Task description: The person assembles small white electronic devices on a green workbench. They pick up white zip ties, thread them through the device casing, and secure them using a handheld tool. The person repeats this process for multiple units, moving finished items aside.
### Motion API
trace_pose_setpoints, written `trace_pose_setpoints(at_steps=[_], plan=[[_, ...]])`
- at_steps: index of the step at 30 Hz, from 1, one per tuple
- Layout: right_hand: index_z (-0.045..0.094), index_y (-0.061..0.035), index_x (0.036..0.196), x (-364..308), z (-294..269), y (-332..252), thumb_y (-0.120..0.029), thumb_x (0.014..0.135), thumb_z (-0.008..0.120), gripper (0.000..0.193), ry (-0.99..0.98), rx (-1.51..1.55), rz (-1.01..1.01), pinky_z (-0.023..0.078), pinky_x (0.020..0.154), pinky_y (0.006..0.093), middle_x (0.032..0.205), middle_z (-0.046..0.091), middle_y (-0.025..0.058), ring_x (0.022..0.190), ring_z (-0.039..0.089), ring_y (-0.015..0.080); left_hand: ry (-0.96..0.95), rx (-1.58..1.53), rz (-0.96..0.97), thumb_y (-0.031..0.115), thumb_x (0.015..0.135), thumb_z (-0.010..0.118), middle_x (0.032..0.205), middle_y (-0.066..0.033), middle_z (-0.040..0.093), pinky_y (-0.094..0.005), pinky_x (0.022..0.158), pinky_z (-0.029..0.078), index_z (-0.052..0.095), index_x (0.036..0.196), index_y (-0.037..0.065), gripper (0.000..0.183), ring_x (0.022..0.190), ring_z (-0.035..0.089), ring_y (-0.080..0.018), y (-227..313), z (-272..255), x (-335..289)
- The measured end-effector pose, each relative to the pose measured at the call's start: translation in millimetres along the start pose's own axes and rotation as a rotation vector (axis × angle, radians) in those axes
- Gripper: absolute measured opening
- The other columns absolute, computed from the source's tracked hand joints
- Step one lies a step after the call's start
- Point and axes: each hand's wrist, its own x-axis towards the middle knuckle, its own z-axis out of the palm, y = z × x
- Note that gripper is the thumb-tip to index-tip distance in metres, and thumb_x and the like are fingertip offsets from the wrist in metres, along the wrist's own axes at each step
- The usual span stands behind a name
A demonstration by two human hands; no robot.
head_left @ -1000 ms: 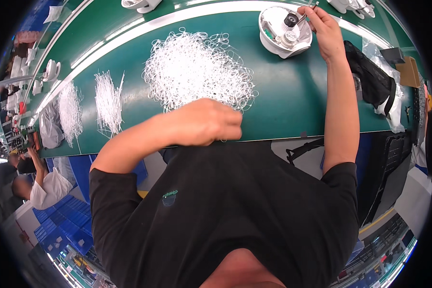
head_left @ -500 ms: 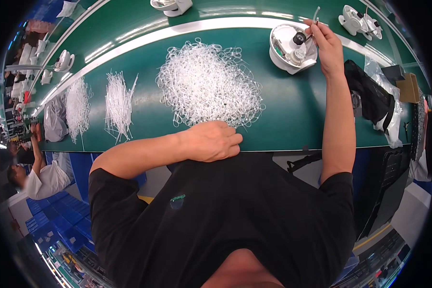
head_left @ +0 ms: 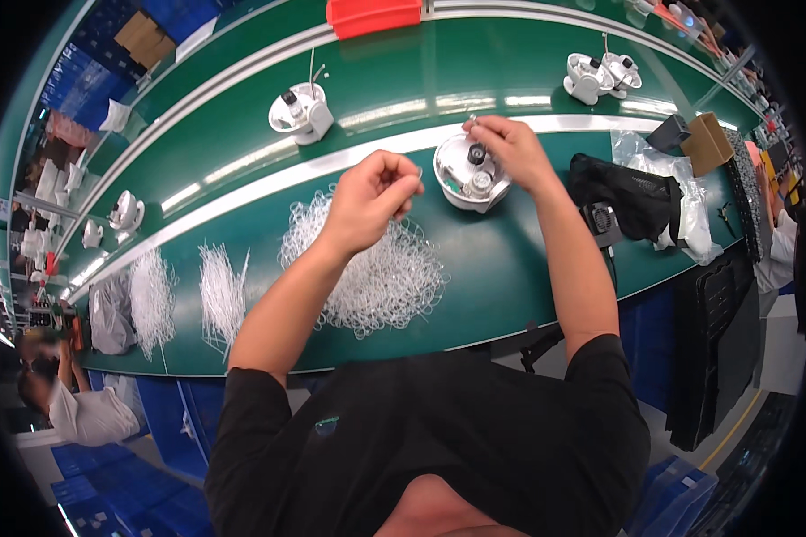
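Observation:
A round white housing (head_left: pixel 459 191), open at the top, sits on the green work table with a black lens-like part (head_left: pixel 477 155) and a clear round part inside. Above its far rim my right hand (head_left: pixel 518 154) pinches a thin cable (head_left: pixel 473 119) that rises from the housing. My left hand (head_left: pixel 372 199) is closed in a pinch, raised over the upper part of a big heap of looped white cable ties (head_left: pixel 381 282). Something tiny and pale shows at its fingertips, too small to make out. The left hand is apart from the housing.
Straight white ties (head_left: pixel 222 291) lie in a bundle at left, beside another white pile (head_left: pixel 152 300) and a grey bag (head_left: pixel 110 313). Similar white units (head_left: pixel 301 115) stand beyond the pale rail. A black mesh bag (head_left: pixel 622 192), clear plastic and a cardboard box (head_left: pixel 706 143) lie at right.
My left hand has lifted from the heap's near edge and moved forward toward the housing. My right hand still pinches the cable. The head view has shifted, showing more of the table's far side.

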Motion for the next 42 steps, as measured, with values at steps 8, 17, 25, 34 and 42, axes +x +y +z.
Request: trace_pose_setpoints(at_steps=[8, 17, 25, 34, 42], plan=[[0.07, -0.0007, 0.112, 3.7, 8.4, -11.9, -0.019, 0.097, 0.059, 0.026, -0.03, -0.095, -0.081, 0.051, 0.071, 0.0306, 0.087, 0.072, 0.0099, 0.079, 0.065, 0.0138, 0.153, -0.205, 0.062, 0.003, 0.094, 0.065, 0.098, -0.0166, 0.069, -0.0275, 0.069, 0.06, 0.054, 0.117, -0.008, 0.027, 0.081, 0.069, -0.0178, -26.9, 12.6, 83.3], [0.07, -0.0018, 0.107, 1.9, 4.3, -17.4, -0.018, 0.095, 0.06, 0.022, -0.035, -0.194, -0.11, 0.05, 0.069, 0.0334, 0.084, 0.07, 0.0137, 0.074, 0.065, 0.0197, 0.079, -0.165, 0.0, 0.002, 0.093, 0.067, 0.091, -0.013, 0.071, -0.0254, 0.065, 0.058, 0.063, 0.108, -0.005, 0.017, 0.075, 0.069, -0.0151, -33.7, 20.9, 103.9], [0.069, -0.0017, 0.107, 4.3, 2.7, -5.3, -0.017, 0.096, 0.059, 0.022, -0.056, -0.086, -0.116, 0.05, 0.069, 0.0326, 0.082, 0.07, 0.0108, 0.074, 0.063, 0.0162, 0.018, -0.024, -0.059, 0.005, 0.089, 0.072, 0.084, -0.0057, 0.07, -0.0207, 0.052, 0.047, 0.066, 0.104, -0.002, 0.017, 0.068, 0.064, -0.0079, -40.9, 23.7, 108.8], [0.07, -0.0006, 0.104, 6.8, 4.7, -2.4, -0.019, 0.097, 0.06, 0.022, -0.012, 0.067, -0.077, 0.049, 0.07, 0.0281, 0.089, 0.068, 0.0054, 0.081, 0.06, 0.0098, 0.067, 0.515, 0.129, 0.01, 0.087, 0.075, 0.077, -0.0062, 0.069, -0.027, 0.054, 0.049, 0.07, 0.088, -0.002, 0.013, 0.06, 0.06, -0.0102, -50.1, 27.9, 111.8], [0.069, -0.0027, 0.093, 9.4, 0.1, 9.1, -0.024, 0.1, 0.057, 0.026, 0.127, 0.425, 0.075, 0.045, 0.072, 0.026, 0.086, 0.065, -0.0014, 0.078, 0.054, 0.0086, -0.015, 1.023, 0.346, 0.011, 0.083, 0.07, 0.09, -0.0156, 0.064, -0.0455, 0.077, 0.051, 0.069, 0.087, 0.002, 0.01, 0.086, 0.065, -0.0366, -43.1, 34.3, 105.4]])
